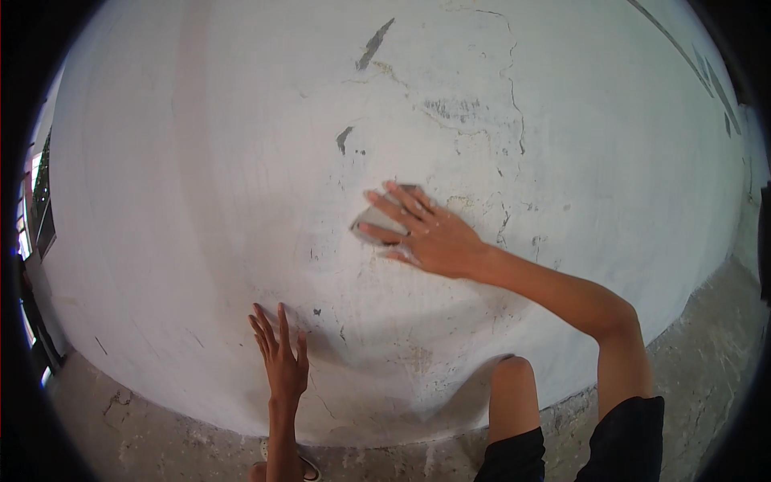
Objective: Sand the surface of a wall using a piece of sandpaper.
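A worn white wall (241,201) fills most of the head view, with cracks, chips and dark patches where the paint is gone. My right hand (430,237) presses a small grey sheet of sandpaper (373,223) flat against it, near the middle. The fingers are spread over the sheet and dusted with white powder; its grit side is hidden. Lower and to the left, my left hand (281,357) is open, fingers spread and pointing up, at the wall surface with nothing in it.
My bent knee (514,386) is close to the wall's foot at the lower right. A rough grey concrete floor (144,402) runs along the base. At the far left edge are a bright opening and dark shapes. Another wall section (747,217) stands at the far right.
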Motion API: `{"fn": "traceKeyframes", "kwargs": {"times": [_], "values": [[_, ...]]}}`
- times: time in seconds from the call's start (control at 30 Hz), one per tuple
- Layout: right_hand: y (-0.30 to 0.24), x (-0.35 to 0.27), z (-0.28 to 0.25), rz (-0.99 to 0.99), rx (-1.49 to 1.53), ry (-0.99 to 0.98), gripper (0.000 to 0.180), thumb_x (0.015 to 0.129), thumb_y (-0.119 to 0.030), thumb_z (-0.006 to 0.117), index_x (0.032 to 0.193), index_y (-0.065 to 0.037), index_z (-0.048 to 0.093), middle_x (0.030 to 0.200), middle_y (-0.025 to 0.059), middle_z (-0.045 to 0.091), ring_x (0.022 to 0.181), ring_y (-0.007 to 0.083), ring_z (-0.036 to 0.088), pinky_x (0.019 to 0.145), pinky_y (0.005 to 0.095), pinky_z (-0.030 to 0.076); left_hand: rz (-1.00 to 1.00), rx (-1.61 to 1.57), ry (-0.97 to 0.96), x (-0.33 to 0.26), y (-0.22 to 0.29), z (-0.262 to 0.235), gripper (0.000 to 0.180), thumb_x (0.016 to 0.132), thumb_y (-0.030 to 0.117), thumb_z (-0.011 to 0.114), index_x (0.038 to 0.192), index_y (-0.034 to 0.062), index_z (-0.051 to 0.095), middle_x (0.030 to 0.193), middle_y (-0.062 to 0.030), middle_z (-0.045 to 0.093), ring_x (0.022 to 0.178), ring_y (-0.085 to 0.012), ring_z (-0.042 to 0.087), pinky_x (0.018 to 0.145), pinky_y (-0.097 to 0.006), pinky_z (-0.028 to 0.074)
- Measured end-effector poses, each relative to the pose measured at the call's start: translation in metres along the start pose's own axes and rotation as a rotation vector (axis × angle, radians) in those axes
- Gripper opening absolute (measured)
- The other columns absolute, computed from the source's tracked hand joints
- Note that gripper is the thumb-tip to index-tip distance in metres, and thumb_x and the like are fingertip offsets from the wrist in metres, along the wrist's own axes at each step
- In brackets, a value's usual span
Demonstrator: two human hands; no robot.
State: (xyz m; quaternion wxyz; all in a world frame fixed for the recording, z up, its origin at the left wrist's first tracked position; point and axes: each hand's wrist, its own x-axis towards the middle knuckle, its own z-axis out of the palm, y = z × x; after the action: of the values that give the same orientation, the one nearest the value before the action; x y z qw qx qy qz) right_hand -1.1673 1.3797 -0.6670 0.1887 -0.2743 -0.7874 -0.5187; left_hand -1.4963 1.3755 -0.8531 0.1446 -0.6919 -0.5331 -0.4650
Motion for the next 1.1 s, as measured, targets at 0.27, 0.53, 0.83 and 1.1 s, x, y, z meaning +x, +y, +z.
{"fn": "traceKeyframes", "kwargs": {"times": [0.27, 0.53, 0.83, 1.1], "values": [[0.046, 0.040, -0.027, 0.481, -0.174, 0.226, 0.057, 0.109, -0.045, 0.033, 0.160, -0.020, 0.031, 0.169, 0.0163, 0.010, 0.155, 0.0425, 0.008, 0.125, 0.0538, 0.016, 0.008, -0.002, 0.007, -0.002, -0.002, -0.001, 0.065, 0.105, 0.028, 0.053, 0.163, 0.0231, 0.022, 0.169, -0.0192, -0.002, 0.154, -0.0464, 0.000, 0.120, -0.065, 0.019], [0.010, 0.016, -0.002, -0.035, -0.003, -0.026, 0.061, 0.107, -0.045, 0.040, 0.162, -0.027, 0.021, 0.169, 0.0139, 0.014, 0.156, 0.0362, 0.008, 0.126, 0.0500, 0.020, -0.013, 0.034, -0.019, -0.003, -0.002, -0.003, 0.065, 0.105, 0.028, 0.053, 0.162, 0.0223, 0.023, 0.169, -0.0199, -0.002, 0.154, -0.0472, -0.001, 0.119, -0.066, 0.019], [0.041, 0.079, -0.015, 0.435, -0.141, 0.231, 0.065, 0.109, -0.050, 0.024, 0.162, -0.013, 0.019, 0.168, 0.0213, 0.006, 0.154, 0.0466, 0.002, 0.126, 0.0551, 0.005, -0.019, 0.019, -0.017, -0.005, -0.005, -0.005, 0.066, 0.104, 0.028, 0.053, 0.163, 0.0239, 0.022, 0.170, -0.0184, -0.003, 0.154, -0.0461, -0.001, 0.119, -0.066, 0.020], [-0.007, 0.028, 0.013, 0.069, -0.007, 0.035, 0.063, 0.107, -0.045, 0.040, 0.162, -0.020, 0.022, 0.169, 0.0174, 0.010, 0.155, 0.0435, 0.007, 0.125, 0.0547, 0.016, -0.005, -0.008, -0.032, -0.001, -0.001, 0.000, 0.065, 0.104, 0.029, 0.054, 0.162, 0.0256, 0.023, 0.170, -0.0181, -0.003, 0.154, -0.0461, -0.001, 0.119, -0.066, 0.020]]}}
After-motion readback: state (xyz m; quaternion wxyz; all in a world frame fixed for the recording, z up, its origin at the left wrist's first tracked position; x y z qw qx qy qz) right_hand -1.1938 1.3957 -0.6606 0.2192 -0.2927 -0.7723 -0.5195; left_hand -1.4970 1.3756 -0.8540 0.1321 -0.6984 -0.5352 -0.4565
